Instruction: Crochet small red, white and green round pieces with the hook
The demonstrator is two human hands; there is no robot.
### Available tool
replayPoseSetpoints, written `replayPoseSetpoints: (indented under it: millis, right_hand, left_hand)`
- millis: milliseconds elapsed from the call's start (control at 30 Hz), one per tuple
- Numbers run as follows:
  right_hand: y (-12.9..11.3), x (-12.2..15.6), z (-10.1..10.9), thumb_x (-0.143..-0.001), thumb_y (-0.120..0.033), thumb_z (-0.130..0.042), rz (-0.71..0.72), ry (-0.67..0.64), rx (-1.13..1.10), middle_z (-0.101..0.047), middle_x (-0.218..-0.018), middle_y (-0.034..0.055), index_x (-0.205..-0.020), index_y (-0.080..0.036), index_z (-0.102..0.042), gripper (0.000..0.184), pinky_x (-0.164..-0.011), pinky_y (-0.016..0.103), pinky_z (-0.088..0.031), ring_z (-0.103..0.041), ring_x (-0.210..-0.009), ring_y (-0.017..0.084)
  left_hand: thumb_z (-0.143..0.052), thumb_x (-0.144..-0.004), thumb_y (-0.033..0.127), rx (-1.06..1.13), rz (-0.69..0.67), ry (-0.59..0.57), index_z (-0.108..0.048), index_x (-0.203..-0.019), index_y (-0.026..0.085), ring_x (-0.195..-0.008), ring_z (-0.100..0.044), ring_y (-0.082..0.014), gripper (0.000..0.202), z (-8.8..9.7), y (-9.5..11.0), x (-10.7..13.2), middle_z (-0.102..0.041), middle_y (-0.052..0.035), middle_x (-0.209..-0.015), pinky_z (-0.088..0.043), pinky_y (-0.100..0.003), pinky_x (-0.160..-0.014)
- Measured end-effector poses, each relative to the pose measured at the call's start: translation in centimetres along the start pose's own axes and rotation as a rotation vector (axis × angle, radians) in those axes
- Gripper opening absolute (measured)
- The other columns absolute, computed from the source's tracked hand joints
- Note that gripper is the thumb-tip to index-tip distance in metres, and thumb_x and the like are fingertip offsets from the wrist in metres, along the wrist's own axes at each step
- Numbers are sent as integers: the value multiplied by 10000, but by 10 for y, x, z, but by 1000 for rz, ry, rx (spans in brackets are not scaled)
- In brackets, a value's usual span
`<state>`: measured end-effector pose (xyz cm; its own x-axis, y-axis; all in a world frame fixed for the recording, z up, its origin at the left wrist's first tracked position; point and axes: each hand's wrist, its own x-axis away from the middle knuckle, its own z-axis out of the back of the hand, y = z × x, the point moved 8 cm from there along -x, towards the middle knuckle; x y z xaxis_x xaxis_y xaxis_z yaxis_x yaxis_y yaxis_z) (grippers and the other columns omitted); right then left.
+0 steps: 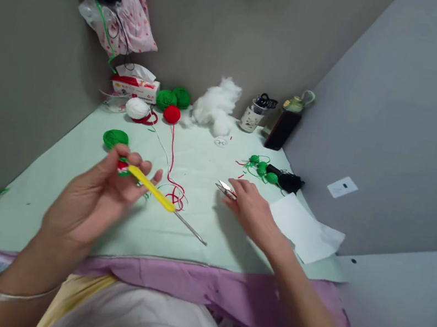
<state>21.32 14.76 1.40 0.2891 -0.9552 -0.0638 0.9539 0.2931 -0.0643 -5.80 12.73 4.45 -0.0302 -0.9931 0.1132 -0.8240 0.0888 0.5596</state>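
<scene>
My left hand (pixel 98 196) is raised over the pale green table (pixel 53 175), fingers pinched round a yellow-handled crochet hook (pixel 155 191) and a small red and green crocheted piece (pixel 123 167). The hook's metal shaft points down to the right. Red yarn (pixel 174 192) runs from a tangle under the hook to a red yarn ball (pixel 172 114) at the back. My right hand (pixel 250 208) lies low on the table with its fingers on small scissors (pixel 226 189), whose blades stick out to the left.
At the back stand a white yarn ball (pixel 137 108), green yarn balls (pixel 173 98), white stuffing (pixel 216 106), a tissue box (pixel 136 86), a cup (pixel 251 117) and a dark bottle (pixel 283 128). Green crocheted bits (pixel 263 168) and white paper (pixel 304 228) lie right. Green yarn (pixel 115 138) lies left.
</scene>
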Motion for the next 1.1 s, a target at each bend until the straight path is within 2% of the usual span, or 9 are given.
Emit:
replayPoseSetpoints:
  millis: [133, 333, 433, 533, 600, 700, 800, 900, 1100]
  right_hand:
    - [30, -17, -23, -1027, -225, -572, -26, -110, 44, -701, -1094, 197, -1120, -128, -684, 175, -803, 361, -512, -644, -1039, 315]
    - [31, -31, -24, -1010, -53, -403, -6, -129, -72, -705, -1110, 228, -1085, -94, -677, 287, -818, 345, -474, -657, -1010, 285]
    - [7, -31, -8, -1063, -109, -367, 77, -136, -235, -747, -1025, 97, -1173, -157, -651, 308, -797, 288, -488, -685, -899, 197]
    - [-36, -24, 15, -1138, -266, -309, 223, -125, -420, -748, -992, 6, -1292, -224, -604, 336, -815, 245, -506, -696, -885, 136]
    - [-70, -16, 37, -1136, -362, -366, 401, -61, -667, -759, -1041, 18, -1247, -215, -635, 326, -814, 256, -501, -700, -892, 140]
    - [-105, -11, 56, -1094, -474, -474, 564, 72, -630, -753, -1039, 44, -1222, -197, -657, 356, -783, 270, -459, -683, -911, 163]
    - [-122, -16, 56, -1078, -538, -463, 591, 129, -418, -728, -995, 65, -1188, -170, -666, 434, -680, 285, -377, -649, -878, 183]
    - [-129, -21, 53, -1068, -565, -463, 600, 126, -306, -717, -983, 70, -1149, -161, -667, 460, -624, 299, -300, -629, -855, 187]
    - [-138, -19, 52, -1088, -543, -449, 747, 64, -435, -720, -969, 44, -1092, -186, -659, 414, -645, 283, -317, -639, -858, 160]
  left_hand:
    - [-893, -826, 289, -7, -98, -14, -745, -793, 313, -1052, -731, -199, 154, 5, 26, 0, -779, 88, -924, -677, -490, -980]
    - [-903, -790, 370, -58, -80, -48, -780, -771, 375, -1373, -596, -267, 124, 7, 20, 5, -788, 126, -1172, -651, -553, -1020]
    - [-949, -725, 366, -80, -77, -35, -790, -728, 385, -1407, -575, -300, 161, 5, 16, 8, -786, 113, -1208, -646, -568, -1018]
    - [-985, -669, 359, -85, -74, -61, -797, -707, 377, -1434, -563, -331, 192, 0, 9, 11, -792, 71, -1229, -637, -566, -1031]
    - [-980, -677, 362, -87, -57, -77, -800, -707, 360, -1460, -545, -334, 183, -1, 1, 14, -786, 44, -1272, -608, -549, -1080]
    - [-954, -714, 376, -106, -23, -85, -792, -690, 325, -1482, -526, -330, 172, -2, -10, 20, -774, 27, -1325, -507, -533, -1190]
    - [-939, -732, 387, -117, 12, -114, -791, -702, 318, -1488, -521, -316, 166, -3, -18, 24, -769, 37, -1346, -463, -490, -1228]
    - [-903, -774, 396, -129, 37, -141, -793, -733, 328, -1486, -526, -286, 135, -3, -21, 25, -753, 51, -1378, -573, -391, -1130]
    - [-864, -819, 412, -186, 62, -140, -793, -754, 359, -1495, -514, -279, 109, 1, -19, 26, -714, 82, -1435, -667, -355, -980]
